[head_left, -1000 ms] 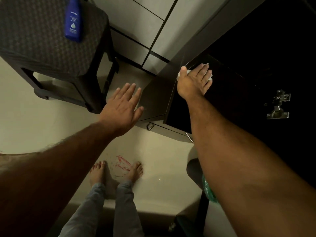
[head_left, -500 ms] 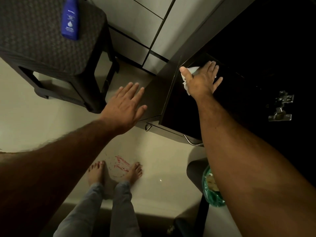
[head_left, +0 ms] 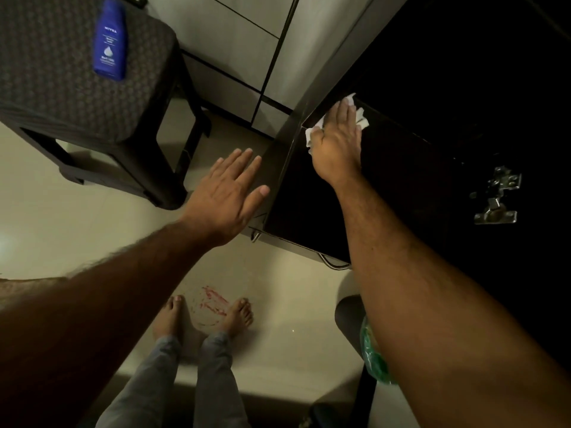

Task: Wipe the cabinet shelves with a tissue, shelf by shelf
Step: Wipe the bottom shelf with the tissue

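A dark cabinet shelf [head_left: 401, 186] lies inside the open cabinet on the right. My right hand [head_left: 338, 146] lies flat on the shelf near its back left corner, fingers straight, pressing a white tissue [head_left: 310, 135] against the surface. Tissue edges stick out beyond the fingertips and beside the thumb. My left hand [head_left: 230, 194] hovers flat with its fingers spread, just left of the cabinet's side panel [head_left: 278, 162], holding nothing.
A dark stool [head_left: 61, 88] stands at the left with a blue lotion bottle [head_left: 110, 38] lying on it. A metal door hinge [head_left: 497, 199] sits at the right inside the cabinet. My bare feet [head_left: 204, 316] stand on the pale floor by a red smear [head_left: 211, 301]. A green-lined bin [head_left: 372, 353] is under my right arm.
My right hand has slid the tissue deeper along the shelf toward the back corner. The left hand has stayed in nearly the same place.
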The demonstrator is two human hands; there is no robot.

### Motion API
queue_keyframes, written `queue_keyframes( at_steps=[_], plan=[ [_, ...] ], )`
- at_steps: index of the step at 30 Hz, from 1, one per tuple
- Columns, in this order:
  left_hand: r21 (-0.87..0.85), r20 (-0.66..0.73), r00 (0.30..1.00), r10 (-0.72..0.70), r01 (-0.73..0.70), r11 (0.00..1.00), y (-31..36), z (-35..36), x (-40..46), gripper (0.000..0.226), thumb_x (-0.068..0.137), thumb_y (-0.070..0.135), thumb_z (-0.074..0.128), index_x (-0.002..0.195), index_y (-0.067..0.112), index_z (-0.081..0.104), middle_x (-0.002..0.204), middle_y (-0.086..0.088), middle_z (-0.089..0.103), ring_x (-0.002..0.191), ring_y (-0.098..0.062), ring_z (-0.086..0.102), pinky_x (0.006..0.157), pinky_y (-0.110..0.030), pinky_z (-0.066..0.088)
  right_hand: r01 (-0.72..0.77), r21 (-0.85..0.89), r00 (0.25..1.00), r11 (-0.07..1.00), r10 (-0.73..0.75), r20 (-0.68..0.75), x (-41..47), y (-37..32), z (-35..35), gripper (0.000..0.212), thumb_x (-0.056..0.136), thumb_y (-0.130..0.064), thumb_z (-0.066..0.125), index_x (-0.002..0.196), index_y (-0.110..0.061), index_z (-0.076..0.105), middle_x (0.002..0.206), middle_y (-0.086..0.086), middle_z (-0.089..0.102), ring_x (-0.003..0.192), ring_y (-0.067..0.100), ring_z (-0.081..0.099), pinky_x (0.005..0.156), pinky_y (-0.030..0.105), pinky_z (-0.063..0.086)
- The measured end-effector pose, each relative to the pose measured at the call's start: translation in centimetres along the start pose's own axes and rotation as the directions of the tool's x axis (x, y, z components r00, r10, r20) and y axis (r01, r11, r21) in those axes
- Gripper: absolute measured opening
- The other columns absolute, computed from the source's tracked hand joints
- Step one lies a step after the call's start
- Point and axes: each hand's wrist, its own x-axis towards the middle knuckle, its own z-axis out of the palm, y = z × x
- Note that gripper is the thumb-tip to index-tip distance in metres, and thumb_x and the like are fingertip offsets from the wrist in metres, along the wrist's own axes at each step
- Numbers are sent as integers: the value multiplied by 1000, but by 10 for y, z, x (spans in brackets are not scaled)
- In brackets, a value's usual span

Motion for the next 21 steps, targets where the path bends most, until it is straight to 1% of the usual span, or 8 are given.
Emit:
queue_keyframes(
  at_steps=[3,6,10,14,15,17,19,21],
  plan=[
    [-13,-24,999,-36,36,999,8,-1,7,75,92,61,4,154,18,8,162,-6,6,149,-16,0,120,-32,-1,92,-40,996,995,-92,10,14,10,-3,57,103,-28,26,155,-7,15,164,13,4,151,25,-1,123,44,10],
    [-6,-42,999,-29,29,1000,17,0,16,76,92,62,4,154,18,7,162,-6,6,149,-16,0,119,-31,-1,103,-98,995,990,-104,1,22,13,-1,61,100,-28,31,156,-10,12,164,12,1,151,25,-3,122,44,9],
    [-5,-63,998,-32,31,999,29,2,26,75,93,62,6,154,17,9,162,-7,7,149,-17,1,118,-32,-1,255,-237,967,937,-246,65,6,20,5,51,100,-30,29,148,-10,35,163,16,9,151,28,-5,120,50,8],
    [7,-79,996,-30,30,1000,42,-1,30,74,94,59,8,154,16,11,162,-7,9,149,-17,2,117,-29,-3,368,-89,929,926,-361,84,-51,54,3,61,100,-42,17,156,-18,11,164,3,6,151,17,-6,122,47,3],
    [7,-82,996,-21,22,1000,44,-3,32,74,94,60,8,154,16,11,162,-6,9,149,-16,2,117,-29,-3,343,-99,938,934,-335,88,-58,64,3,63,100,-45,16,156,-18,6,165,2,1,151,17,-9,121,48,1],
    [1,-94,995,-10,10,1000,46,-7,37,74,94,60,8,154,16,11,162,-6,9,149,-17,2,117,-30,-2,195,-122,979,973,-186,81,-56,76,3,65,101,-48,16,156,-17,0,164,3,-6,150,17,-13,121,49,-5],
    [-6,-101,995,-3,3,1000,46,-8,39,73,95,59,9,154,16,12,162,-7,10,149,-17,3,117,-30,-1,-8,-54,996,998,12,85,-42,68,3,66,102,-48,17,156,-15,-3,164,5,-9,150,18,-15,120,49,-10],
    [-12,-100,995,-1,0,1000,46,-7,41,71,96,57,11,154,16,12,162,-8,10,149,-18,3,117,-30,-1,-170,41,983,985,166,82,-23,51,1,68,102,-46,19,155,-11,-3,164,6,-10,150,20,-16,120,50,-9]
  ],
)
